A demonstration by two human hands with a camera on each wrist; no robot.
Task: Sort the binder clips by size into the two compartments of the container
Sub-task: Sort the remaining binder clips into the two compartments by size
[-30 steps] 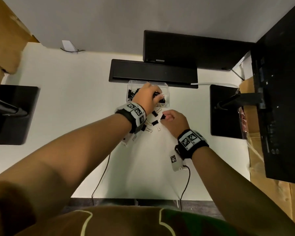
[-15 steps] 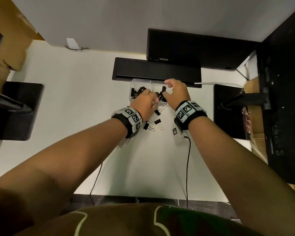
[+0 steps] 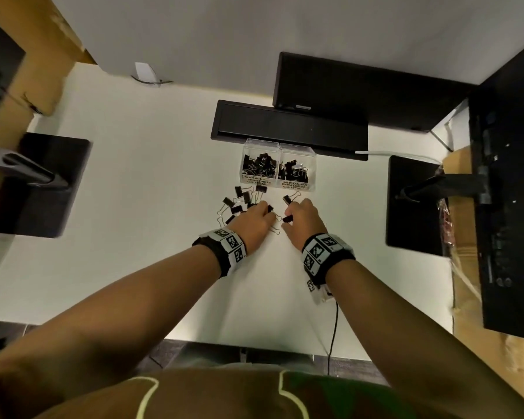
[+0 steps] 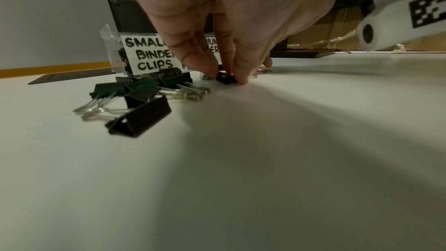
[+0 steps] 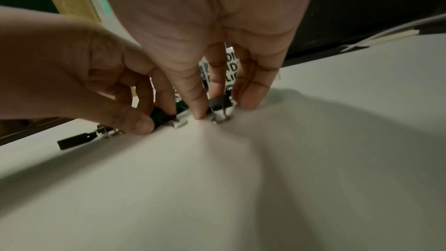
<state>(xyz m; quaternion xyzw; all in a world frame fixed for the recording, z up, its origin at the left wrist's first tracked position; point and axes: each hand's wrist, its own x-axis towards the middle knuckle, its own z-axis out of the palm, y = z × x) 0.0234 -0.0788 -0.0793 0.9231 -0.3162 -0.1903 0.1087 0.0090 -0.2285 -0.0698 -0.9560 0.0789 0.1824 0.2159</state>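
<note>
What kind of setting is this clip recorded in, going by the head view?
Most likely an office desk or workstation. A white desk carries black monitor stands, a dark bar-shaped device lies against the wall, and a clear container is labelled for small and medium binder clips. Cardboard boxes stand alongside.

The desk [image 3: 133, 207] is a smooth, matt off-white surface. The container [image 3: 279, 152] is clear glossy plastic with white paper labels [image 4: 149, 56] lettered in black. The binder clips [image 4: 140, 117] have matt black bodies and shiny silver wire handles. Brown cardboard [image 3: 466, 297] with glossy tape stands at the right.
</note>
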